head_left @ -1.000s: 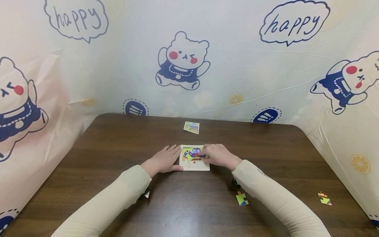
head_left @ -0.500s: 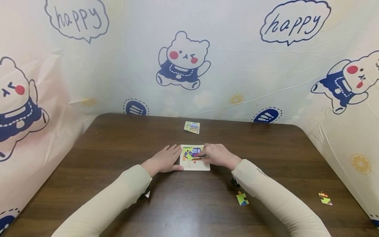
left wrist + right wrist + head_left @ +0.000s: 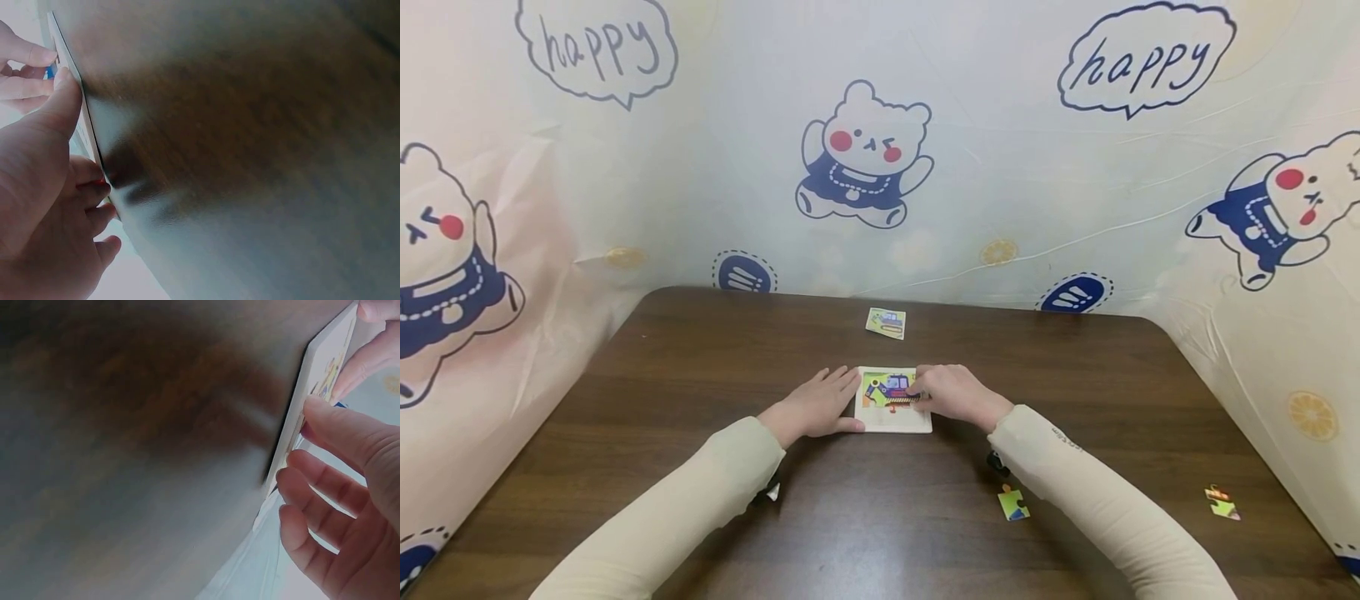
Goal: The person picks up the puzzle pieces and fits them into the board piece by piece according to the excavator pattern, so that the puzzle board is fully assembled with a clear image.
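In the head view a white puzzle board (image 3: 895,423) lies mid-table, with a green and purple vehicle picture partly assembled in its upper part. My left hand (image 3: 822,404) rests along the board's left edge, fingers straight and spread, thumb on the near-left corner. Over the picture's right side, my right hand (image 3: 953,392) pinches a puzzle piece between thumb and index finger. Only a bit of blue of that piece (image 3: 50,72) shows between the fingertips in the left wrist view; its outline is hidden. In the right wrist view the other right fingers are loosely curled beside the board (image 3: 300,394).
A small picture card (image 3: 886,323) of a similar vehicle lies behind the board. One loose green puzzle piece (image 3: 1013,505) is near my right forearm, and loose orange and green puzzle pieces (image 3: 1223,502) are farther right. A printed cloth (image 3: 1000,167) hangs around the brown table (image 3: 865,517).
My right fingertips shift very slightly over the picture's right side. The left hand, board, card and loose pieces stay where they were.
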{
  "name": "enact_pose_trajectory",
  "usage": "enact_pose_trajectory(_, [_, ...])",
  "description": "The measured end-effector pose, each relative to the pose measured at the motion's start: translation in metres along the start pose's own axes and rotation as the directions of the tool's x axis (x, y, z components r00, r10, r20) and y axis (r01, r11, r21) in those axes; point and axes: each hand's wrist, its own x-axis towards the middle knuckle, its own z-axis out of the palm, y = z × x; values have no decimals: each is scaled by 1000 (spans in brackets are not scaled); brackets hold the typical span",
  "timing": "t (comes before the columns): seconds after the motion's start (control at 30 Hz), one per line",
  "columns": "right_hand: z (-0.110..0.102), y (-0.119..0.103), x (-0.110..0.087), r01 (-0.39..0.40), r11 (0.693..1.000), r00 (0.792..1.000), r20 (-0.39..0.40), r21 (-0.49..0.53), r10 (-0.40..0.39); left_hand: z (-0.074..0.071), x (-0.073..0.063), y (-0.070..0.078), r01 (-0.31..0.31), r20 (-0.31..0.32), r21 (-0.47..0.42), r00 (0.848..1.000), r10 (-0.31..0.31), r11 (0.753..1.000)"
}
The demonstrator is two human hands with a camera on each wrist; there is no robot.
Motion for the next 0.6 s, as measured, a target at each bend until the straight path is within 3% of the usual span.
enact_pose_trajectory(0.1, [0, 1, 0, -1, 1000, 1000, -2, 12, 1, 0, -1, 0, 3, 1, 3, 1000, -3, 1000])
enact_pose_trajectory(0.33, [-1, 1, -3, -97, 990, 995, 33, 101, 94, 0, 0, 1, 1, 10, 0, 1000, -1, 1000])
enact_pose_trajectory(0.6, [0, 3, -3, -115, 992, 993, 18, 52, 114, 0, 1, 0, 6, 6, -4, 1000, -6, 1000])
